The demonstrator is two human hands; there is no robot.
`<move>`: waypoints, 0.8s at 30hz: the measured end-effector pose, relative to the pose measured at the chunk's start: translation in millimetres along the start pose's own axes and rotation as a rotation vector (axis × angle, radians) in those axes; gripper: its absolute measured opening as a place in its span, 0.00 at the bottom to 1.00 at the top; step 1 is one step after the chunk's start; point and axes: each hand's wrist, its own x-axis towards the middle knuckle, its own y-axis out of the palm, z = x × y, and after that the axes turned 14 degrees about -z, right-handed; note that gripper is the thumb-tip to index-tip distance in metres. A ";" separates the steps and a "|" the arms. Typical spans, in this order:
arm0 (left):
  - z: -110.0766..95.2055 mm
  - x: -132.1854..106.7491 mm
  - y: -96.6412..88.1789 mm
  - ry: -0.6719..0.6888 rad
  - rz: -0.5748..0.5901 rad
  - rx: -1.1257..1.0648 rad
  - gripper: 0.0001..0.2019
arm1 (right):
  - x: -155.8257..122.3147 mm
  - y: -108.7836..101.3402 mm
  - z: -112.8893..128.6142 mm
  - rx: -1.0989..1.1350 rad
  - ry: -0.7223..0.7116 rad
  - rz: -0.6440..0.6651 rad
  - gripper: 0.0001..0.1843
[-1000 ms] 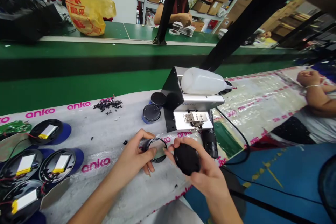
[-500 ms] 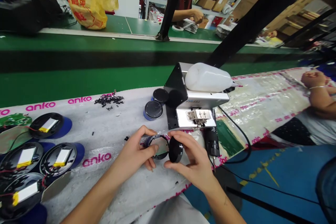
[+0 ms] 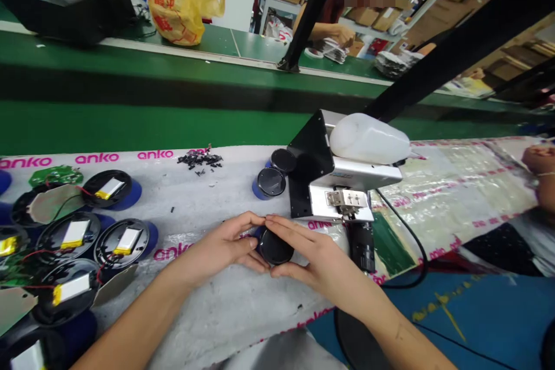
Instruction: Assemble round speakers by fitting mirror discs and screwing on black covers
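One black lid (image 3: 276,247) within right grip (image 3: 319,253)

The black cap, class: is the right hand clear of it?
No, the right hand is curled around the right side of the black cap.

Moderately bright indoor light, glare on plastic sheeting (image 3: 455,185), shadow below far bench (image 3: 260,46), stretched, softly blurred edges

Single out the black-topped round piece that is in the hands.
The round black piece between the left hand and right hand; the two blue, black-topped pieces beside the silver machine are untouched.
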 end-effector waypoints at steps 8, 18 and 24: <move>5.0 5.5 -1.9 0.076 0.050 -0.025 0.20 | -13.2 12.3 3.6 -0.217 -0.028 -0.067 0.37; 9.5 7.2 0.6 0.106 -0.010 -0.011 0.24 | -12.0 13.0 4.5 -0.377 -0.086 -0.083 0.31; 6.9 1.0 19.4 0.206 -0.205 0.159 0.15 | -14.0 10.9 17.3 -0.467 -0.060 -0.123 0.27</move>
